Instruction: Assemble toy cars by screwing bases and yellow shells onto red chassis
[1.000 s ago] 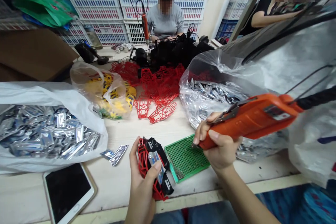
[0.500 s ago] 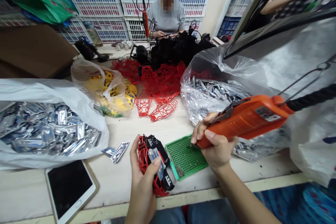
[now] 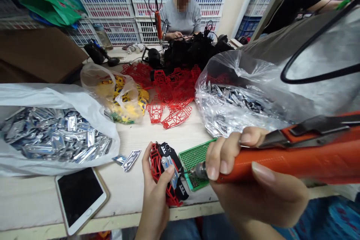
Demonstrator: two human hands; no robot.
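My left hand grips a red and black frame assembly, with the thumb pressing on a silver and blue plate on its face. In my right hand is an orange electric screwdriver, held nearly level. Its bit points left and ends close to the right side of the assembly; whether it touches cannot be made out. Below the bit lies a green perforated tray with small screws in its near part. Two loose silver plates rest left of my left hand.
Bags of silver plates stand at left and right. Between them are a bag of yellow parts and red lattice frames. A tablet lies near the front edge. A co-worker sits opposite.
My right hand has turned the screwdriver from slanting over the tray to nearly level, bringing its bit toward the assembly. My left hand keeps its hold. The view has shifted slightly.
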